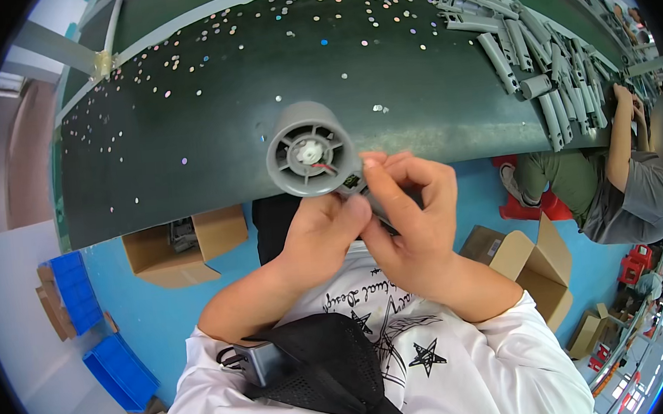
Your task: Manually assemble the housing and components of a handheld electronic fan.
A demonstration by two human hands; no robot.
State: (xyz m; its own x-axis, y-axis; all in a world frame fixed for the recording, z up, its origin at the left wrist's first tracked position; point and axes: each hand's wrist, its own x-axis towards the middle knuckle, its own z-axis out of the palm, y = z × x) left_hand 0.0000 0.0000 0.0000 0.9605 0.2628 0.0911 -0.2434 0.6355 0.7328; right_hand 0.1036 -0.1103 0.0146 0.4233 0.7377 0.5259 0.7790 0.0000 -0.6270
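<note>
We have one gray fan housing over the near edge of the tabletop, its round, spoked end facing us and a red wire inside. Our left hand grips it below the barrel; our right hand pinches the handle side. Past the housing, dark surface runs to the pale far rim, scattered with small dots too many to count. Gray shells heap along the right end, overlapping beyond counting, well apart from our hands. Below the edge, the left cardboard box holds gray parts; what the right cardboard box holds, we cannot tell. Two blue bins stand at left. One co-worker sits at right.
</note>
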